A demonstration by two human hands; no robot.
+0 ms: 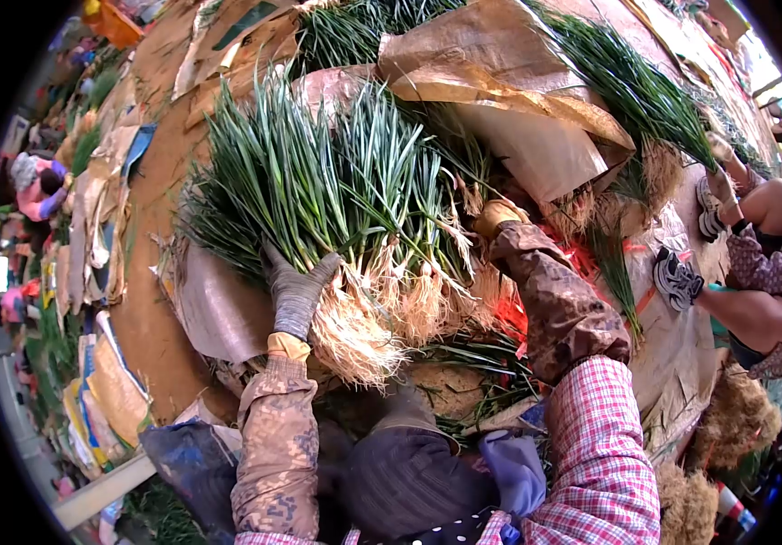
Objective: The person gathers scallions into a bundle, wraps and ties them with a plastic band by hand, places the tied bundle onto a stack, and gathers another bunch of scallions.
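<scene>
A wide pile of green onions (318,182), with long dark leaves and pale, stringy roots, lies in front of me. My left hand (298,286), in a grey glove, is at the pile's left side by the root end. Its thumb lies across the front of the stalks and its fingers are partly hidden among the leaves, around a bunch. My right hand (500,218), in a yellowish glove, is at the pile's right end beside loose stalks and roots. Its fingers are curled, and what they hold, if anything, is hidden.
Brown wrapping sheet (509,82) lies behind the pile, with more green onions (636,82) beyond it. At the right a person (763,263) sits close by, a gloved hand on the stalks. Red plastic (511,313) shows under the roots. Other people (41,186) work at far left.
</scene>
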